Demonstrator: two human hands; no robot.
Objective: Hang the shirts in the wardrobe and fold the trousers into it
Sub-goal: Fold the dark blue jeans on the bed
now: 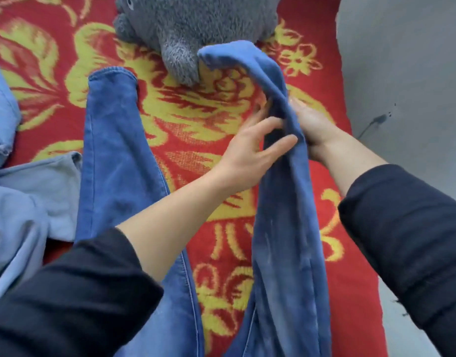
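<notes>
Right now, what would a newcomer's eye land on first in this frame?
The red-and-yellow floral blanket fills most of the view, with blue jeans spread across it. At centre right, the left hand and right hand hold one jeans leg raised off it. A grey plush toy sits at the top edge.

Raised leg of jeans [286,228] forms a ridge between left hand [250,155] and right hand [314,127], both gripping it — no direct crossing there. Left of left hand: bare blanket [191,140], a wide open strip, bounded by the flat leg lying further left. Beyond that leg, pale blue clothes [33,197] heaped; low obstacle. Ahead of both hands: plush toy [196,27], its snout just beside the lifted cuff — forward reach blocked. Right of right hand: narrow blanket margin, then grey floor [402,73], open. Toward the body, the blanket strip narrows as the legs converge.
</notes>
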